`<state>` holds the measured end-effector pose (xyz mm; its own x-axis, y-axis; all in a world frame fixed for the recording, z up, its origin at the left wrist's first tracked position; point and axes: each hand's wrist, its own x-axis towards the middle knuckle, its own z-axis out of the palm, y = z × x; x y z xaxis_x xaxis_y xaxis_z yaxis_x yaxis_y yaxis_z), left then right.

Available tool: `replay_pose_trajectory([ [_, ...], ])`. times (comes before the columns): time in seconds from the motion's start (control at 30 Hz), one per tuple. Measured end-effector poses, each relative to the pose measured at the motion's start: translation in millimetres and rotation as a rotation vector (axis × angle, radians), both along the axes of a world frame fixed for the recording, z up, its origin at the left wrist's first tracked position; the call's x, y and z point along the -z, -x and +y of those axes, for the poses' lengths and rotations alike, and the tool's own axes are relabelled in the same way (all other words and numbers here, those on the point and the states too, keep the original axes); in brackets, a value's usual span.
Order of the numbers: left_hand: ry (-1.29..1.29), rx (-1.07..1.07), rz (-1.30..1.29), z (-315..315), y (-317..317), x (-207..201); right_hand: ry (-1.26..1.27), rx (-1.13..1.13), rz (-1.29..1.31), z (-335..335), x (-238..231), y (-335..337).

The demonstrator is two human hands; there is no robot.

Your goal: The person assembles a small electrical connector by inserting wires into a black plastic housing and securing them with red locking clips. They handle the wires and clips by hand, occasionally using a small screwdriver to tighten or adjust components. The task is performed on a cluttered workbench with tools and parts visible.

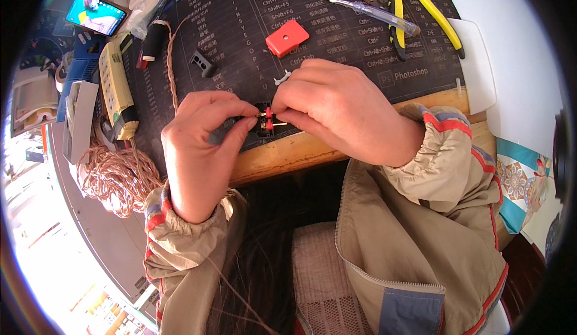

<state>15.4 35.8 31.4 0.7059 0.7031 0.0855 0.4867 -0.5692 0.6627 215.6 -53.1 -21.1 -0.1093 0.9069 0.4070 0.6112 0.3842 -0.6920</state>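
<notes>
My left hand [201, 143] and my right hand [345, 106] meet at the mat's near edge, both with thumb and fingers pinched on a small black-and-red electrical part [268, 118]. Brass-coloured metal shows on it, and a thin metal pin points to the right beneath my right fingertips. My fingers cover some of the part. Just beyond my right hand lies a small pale grey piece [282, 78]. Farther back sits a red plastic block [287, 38] with a small hole in its top. A small black plastic piece [203, 63] rests beyond my left hand.
At the far right lie yellow-and-black pliers [442, 22] and a clear-handled screwdriver [384, 18]. A beige power strip [116, 82], a coil of twisted cord [120, 176], a black roll [155, 40] and a lit phone [96, 13] occupy the left. A wooden edge [288, 158] borders the dark printed mat [240, 46].
</notes>
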Motion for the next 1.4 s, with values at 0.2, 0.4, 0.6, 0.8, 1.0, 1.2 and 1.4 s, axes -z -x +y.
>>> replay_pose_trajectory([
  [0.2, -0.127, 0.015, 0.042, -3, -3, 0, -0.014, 0.010, -0.004, 1, 1, 1],
  [0.4, -0.150, 0.040, 0.091, -1, -5, -3, -0.024, 0.000, 0.000, 1, 2, 1],
  [0.6, -0.091, 0.045, 0.036, -1, -4, 0, -0.037, 0.005, 0.011, 1, 2, 2],
  [0.8, -0.091, 0.031, -0.018, -2, -2, 4, -0.021, 0.005, 0.026, 0, 1, 1],
  [1.0, -0.112, 0.040, -0.010, -3, 0, 4, -0.018, 0.009, 0.015, 1, 1, 1],
  [1.2, -0.064, -0.039, -0.081, -7, 2, 13, -0.040, 0.000, 0.026, 1, 4, 1],
  [1.4, 0.097, -0.109, -0.160, -6, 5, 19, -0.022, 0.014, 0.026, 1, 6, 2],
])
